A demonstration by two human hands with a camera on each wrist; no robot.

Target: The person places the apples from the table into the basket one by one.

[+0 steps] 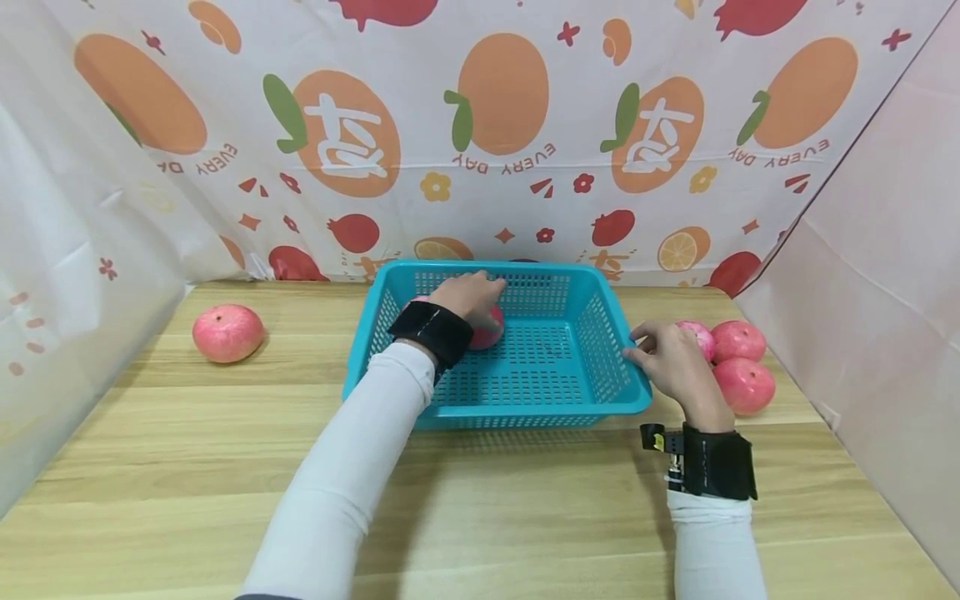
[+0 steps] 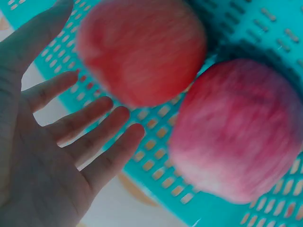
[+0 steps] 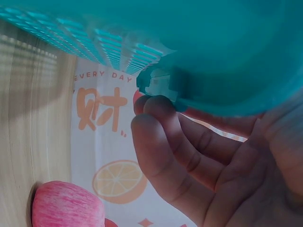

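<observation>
A turquoise plastic basket (image 1: 525, 411) with slotted walls stands at the back middle of the wooden table. Inside it, on the left, two pinkish-red apples lie side by side; one apple (image 1: 487, 332) is partly covered by my left hand (image 1: 468, 297) in the head view. The left wrist view has the red apple (image 2: 142, 49) and the pinker apple (image 2: 239, 135) beyond spread fingers (image 2: 116, 156), with nothing in the palm. My right hand (image 1: 677, 367) grips the basket's right rim, its fingers (image 3: 161, 151) curled under the edge in the right wrist view.
Three apples, among them a front apple (image 1: 744, 386), sit close together on the table (image 1: 525, 517) right of my right hand. A lone apple (image 1: 228, 333) lies at the far left. A fruit-printed sheet (image 1: 427, 108) hangs behind the basket, with pale sheets at both sides.
</observation>
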